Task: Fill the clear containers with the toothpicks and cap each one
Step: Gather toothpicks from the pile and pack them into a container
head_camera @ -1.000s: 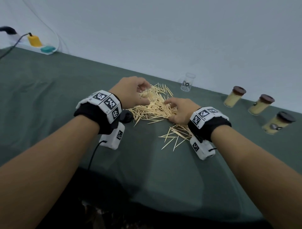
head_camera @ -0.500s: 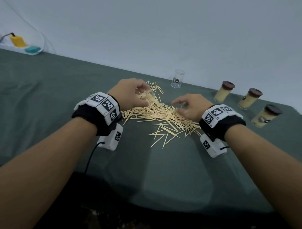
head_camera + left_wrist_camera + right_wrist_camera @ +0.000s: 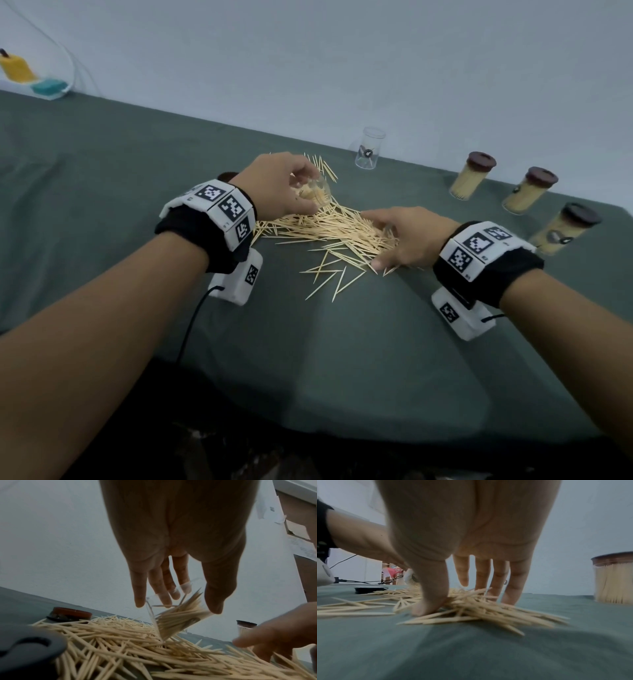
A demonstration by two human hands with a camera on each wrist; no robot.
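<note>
Tilting over the toothpick pile (image 3: 329, 233), a partly filled clear container (image 3: 178, 616) is gripped between thumb and fingers of the left hand (image 3: 277, 186), its lower edge touching the pile. At the pile's right edge, the right hand (image 3: 407, 240) is pressed down with fingers spread. Three capped jars (image 3: 529, 193) are seen well right of the pile, an empty container (image 3: 369, 148) behind it.

Green-clothed surface (image 3: 102, 178) carries loose toothpicks (image 3: 329, 233), 3 capped full containers (image 3: 529, 193), 1 empty clear container (image 3: 369, 149), 1 dark cap (image 3: 68, 614).
</note>
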